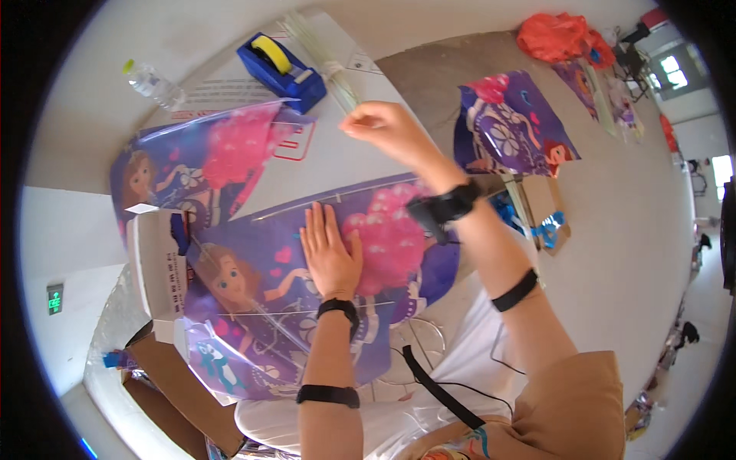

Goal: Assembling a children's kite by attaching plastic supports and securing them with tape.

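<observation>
The person's left hand (331, 257) lies flat, fingers straight and gripping nothing, on the purple printed sheet (287, 272). One thin stick (295, 209) lies just past its fingertips, along the sheet's far edge. Farther out and to the right, the right hand (383, 130) has its fingers curled in by the bundle of sticks (326, 65); whether they pinch one, I can't tell. Tape in a blue dispenser (303, 88) sits beyond, left of that hand.

I'd judge the step as stick handling over a steadied sheet; the next move calls for a light pinch and a still left palm. The left forearm hides part of the sheet.
</observation>
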A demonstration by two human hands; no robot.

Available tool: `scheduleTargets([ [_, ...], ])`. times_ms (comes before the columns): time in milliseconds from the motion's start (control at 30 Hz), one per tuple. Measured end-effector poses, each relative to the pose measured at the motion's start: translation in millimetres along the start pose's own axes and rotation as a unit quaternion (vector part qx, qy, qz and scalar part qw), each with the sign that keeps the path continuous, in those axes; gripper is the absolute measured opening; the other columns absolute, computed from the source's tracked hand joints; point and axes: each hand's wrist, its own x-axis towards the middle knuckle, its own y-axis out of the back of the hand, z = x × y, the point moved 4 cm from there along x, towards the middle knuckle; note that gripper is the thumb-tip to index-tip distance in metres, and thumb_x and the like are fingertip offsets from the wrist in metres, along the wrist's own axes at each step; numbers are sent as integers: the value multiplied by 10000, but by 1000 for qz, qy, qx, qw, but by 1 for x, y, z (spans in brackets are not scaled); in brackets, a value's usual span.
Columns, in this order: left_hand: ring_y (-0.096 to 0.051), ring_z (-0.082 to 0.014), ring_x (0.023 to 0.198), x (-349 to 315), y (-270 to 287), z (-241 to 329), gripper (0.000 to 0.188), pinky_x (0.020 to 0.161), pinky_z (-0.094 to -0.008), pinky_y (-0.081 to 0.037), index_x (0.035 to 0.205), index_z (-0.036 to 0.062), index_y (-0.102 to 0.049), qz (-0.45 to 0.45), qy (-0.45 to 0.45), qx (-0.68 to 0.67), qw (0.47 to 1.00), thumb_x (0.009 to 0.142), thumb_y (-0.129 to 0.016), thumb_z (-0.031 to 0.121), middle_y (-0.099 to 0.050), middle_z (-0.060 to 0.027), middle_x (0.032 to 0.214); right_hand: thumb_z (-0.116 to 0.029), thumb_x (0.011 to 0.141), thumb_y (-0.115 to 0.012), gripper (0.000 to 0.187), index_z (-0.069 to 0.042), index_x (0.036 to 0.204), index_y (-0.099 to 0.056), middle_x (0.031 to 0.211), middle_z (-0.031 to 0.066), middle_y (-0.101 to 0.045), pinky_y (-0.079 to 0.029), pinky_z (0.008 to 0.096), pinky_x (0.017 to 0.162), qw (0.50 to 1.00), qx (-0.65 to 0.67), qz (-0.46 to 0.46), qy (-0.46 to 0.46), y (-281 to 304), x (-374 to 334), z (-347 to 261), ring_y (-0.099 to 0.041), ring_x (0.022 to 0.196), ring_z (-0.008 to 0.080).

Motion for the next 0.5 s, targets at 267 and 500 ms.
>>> scheduleTargets([
  [267, -318, -332, 1421, 3, -14, 14, 598, 1164, -493, -258, 1432, 27, -404, 2, -18, -3, 1000, 909, -576, 262, -358, -165, 1521, -77, 939, -595, 109, -24, 1024, -552, 842, 34, -612, -459, 273, 731, 951, -247, -77, -172, 124, -134, 34, -572, 790, 106],
  [500, -323, -328, 1420, 2, -13, 11, 597, 1159, -491, -267, 1427, 39, -419, 8, -18, 6, 1000, 899, -595, 254, -373, -152, 1514, -27, 930, -594, 242, -55, 1049, -385, 862, 72, -579, -468, 295, 734, 972, -196, -80, -100, 104, -121, 58, -593, 814, 144],
])
